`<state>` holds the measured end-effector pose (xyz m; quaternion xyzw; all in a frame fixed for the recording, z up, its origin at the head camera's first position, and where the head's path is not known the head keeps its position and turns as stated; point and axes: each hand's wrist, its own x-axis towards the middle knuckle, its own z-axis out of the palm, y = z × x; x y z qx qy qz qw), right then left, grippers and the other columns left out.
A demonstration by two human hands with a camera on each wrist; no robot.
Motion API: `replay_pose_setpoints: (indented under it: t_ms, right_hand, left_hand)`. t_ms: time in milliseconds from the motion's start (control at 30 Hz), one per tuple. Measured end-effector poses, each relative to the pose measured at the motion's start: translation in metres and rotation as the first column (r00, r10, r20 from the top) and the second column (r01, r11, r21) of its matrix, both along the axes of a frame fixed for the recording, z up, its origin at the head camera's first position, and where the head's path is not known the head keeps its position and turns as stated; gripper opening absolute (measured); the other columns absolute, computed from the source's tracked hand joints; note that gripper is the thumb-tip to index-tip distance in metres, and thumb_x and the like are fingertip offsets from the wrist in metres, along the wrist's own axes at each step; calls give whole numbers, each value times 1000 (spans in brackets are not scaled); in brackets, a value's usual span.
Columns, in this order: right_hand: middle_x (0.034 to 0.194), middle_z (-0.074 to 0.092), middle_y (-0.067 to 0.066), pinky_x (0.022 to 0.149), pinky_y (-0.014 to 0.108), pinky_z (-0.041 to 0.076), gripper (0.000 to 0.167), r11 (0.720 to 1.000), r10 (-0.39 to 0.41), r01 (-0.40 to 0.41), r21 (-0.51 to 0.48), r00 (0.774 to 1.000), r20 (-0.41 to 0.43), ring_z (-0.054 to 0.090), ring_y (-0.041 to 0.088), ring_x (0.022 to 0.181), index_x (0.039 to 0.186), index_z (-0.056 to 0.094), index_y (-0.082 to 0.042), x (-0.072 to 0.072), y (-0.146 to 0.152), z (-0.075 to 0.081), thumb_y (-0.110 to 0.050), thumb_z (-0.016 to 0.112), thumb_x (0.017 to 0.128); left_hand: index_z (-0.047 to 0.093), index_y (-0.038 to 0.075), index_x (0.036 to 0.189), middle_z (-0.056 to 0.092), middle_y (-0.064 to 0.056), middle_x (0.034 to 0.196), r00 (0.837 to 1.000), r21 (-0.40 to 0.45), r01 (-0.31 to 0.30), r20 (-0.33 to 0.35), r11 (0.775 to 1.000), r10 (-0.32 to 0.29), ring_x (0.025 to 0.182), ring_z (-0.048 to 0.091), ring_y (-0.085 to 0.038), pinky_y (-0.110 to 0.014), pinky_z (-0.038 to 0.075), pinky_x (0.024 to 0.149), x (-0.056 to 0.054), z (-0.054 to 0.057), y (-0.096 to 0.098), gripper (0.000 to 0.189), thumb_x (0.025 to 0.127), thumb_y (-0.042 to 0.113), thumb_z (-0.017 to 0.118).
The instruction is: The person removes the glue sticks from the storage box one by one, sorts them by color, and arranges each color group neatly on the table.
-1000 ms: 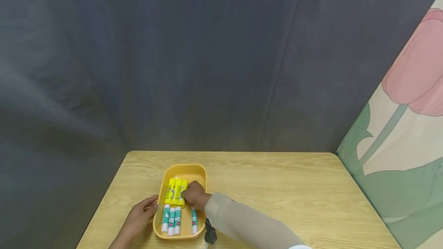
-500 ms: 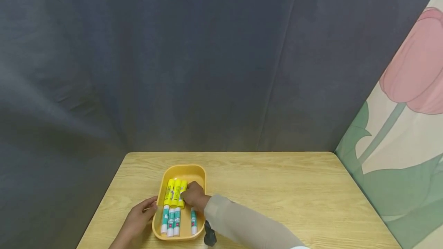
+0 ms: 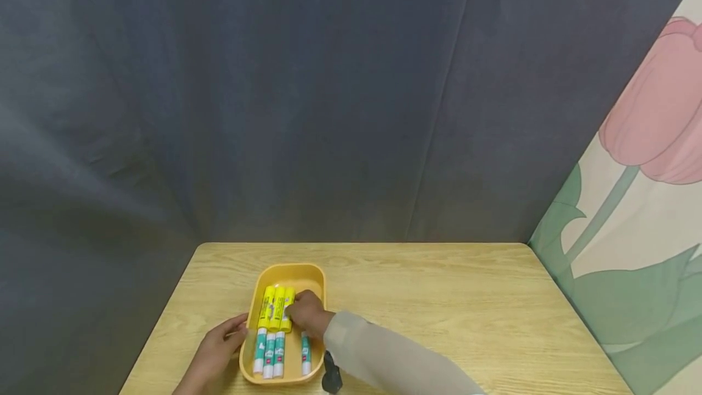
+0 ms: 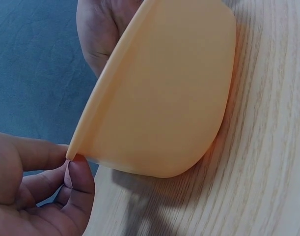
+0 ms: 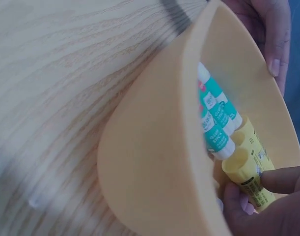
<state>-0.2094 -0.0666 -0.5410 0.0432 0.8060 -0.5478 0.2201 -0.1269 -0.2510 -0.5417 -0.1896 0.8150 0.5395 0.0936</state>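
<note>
A yellow-orange plastic tray (image 3: pixel 294 273) holds two rows of glue sticks. Three yellow glue sticks (image 3: pixel 276 308) lie side by side in its middle. Closer to me are three teal-and-white glue sticks (image 3: pixel 269 355) in a row, and a single teal one (image 3: pixel 306 355) lies apart to their right. My right hand (image 3: pixel 309 313) reaches over the tray's right side and pinches the rightmost yellow stick (image 5: pixel 248 179) between thumb and fingers. On the left, my left hand (image 3: pixel 219 343) pinches the tray's rim, as the left wrist view shows at the thumb (image 4: pixel 81 177).
The tray rests on a light wooden table (image 3: pixel 439 303), toward its left front. A dark curtain (image 3: pixel 340 108) hangs behind and to the left. A tulip-print cloth (image 3: pixel 647 200) covers the right side. Below my right sleeve is a small black object (image 3: pixel 331 375).
</note>
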Motion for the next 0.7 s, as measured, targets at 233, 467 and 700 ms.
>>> replay_pose_setpoints:
  t_ms: [233,467,700]
  right_hand:
    - [83,63,4,59,29,51,23,999,-28,29,-28,999,43,60,18,73,111,64,1,2,0,7,-7,66,90]
    - [84,65,4,66,27,56,16,994,-42,47,-101,998,56,64,16,76,106,64,2,2,0,11,-2,65,90]
    - [88,68,8,70,28,58,13,983,-25,39,-179,997,78,65,16,78,104,64,3,3,4,19,1,63,91]
  left_hand:
    - [50,4,141,54,-14,125,1000,0,-8,-4,1000,8,109,58,-25,-38,56,85,1,1,1,47,100,26,56]
    - [50,2,140,56,-13,124,1000,-16,-2,-1,1000,2,109,59,-25,-39,56,85,0,1,1,46,101,25,56]
    - [50,2,140,57,-13,123,1000,-36,12,-9,999,-13,109,60,-26,-40,57,84,1,2,1,47,101,27,56]
